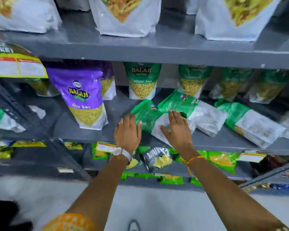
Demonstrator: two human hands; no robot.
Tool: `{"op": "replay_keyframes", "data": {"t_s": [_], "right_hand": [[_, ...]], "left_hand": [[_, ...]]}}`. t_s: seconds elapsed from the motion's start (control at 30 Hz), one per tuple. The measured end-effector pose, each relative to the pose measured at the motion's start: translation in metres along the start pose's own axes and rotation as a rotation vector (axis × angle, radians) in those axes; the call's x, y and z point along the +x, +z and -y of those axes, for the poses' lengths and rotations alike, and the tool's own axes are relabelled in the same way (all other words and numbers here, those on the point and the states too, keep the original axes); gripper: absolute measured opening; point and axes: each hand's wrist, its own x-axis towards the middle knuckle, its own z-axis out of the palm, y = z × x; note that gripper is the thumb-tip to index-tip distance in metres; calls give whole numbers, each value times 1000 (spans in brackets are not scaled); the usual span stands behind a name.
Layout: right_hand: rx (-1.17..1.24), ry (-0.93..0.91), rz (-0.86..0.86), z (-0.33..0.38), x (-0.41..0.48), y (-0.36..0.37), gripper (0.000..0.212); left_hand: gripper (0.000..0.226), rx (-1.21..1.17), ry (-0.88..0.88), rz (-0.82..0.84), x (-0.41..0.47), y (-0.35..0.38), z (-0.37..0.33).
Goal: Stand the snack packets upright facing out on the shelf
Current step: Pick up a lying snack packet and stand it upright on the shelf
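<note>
Head view: fallen green packet (150, 117) lies back-up on the middle shelf (223, 140).
Both hands, left hand (127, 132) and right hand (178, 129), reach with fingers spread, holding nothing; purple packet (83, 95) stands (two more green ones remain flat).

Head view: close, facing shelf (140, 54), angled downward.

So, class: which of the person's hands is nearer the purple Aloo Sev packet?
Left. The left hand is just right of the purple Aloo Sev packet; the right hand lies farther right, on a green packet.
</note>
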Motion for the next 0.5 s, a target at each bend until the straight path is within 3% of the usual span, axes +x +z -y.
{"op": "replay_keyframes", "data": {"t_s": [0.1, 0.17, 0.27, 0.4, 0.5], "right_hand": [[1, 80, -45, -5, 22, 2, 57], [2, 153, -36, -9, 33, -2, 45], [-8, 264, 15, -10, 51, -12, 43], [34, 413, 147, -30, 66, -18, 39], [143, 410, 220, -40, 75, -17, 40]], "left_hand": [[42, -205, -248, 169, 10, 19, -3], [60, -395, -529, 434, 11, 29, -17], [74, -734, -845, 632, 23, 42, -32], [81, -914, -992, 789, 28, 55, -47], [84, -997, -1095, 760, 34, 66, -52]]}}
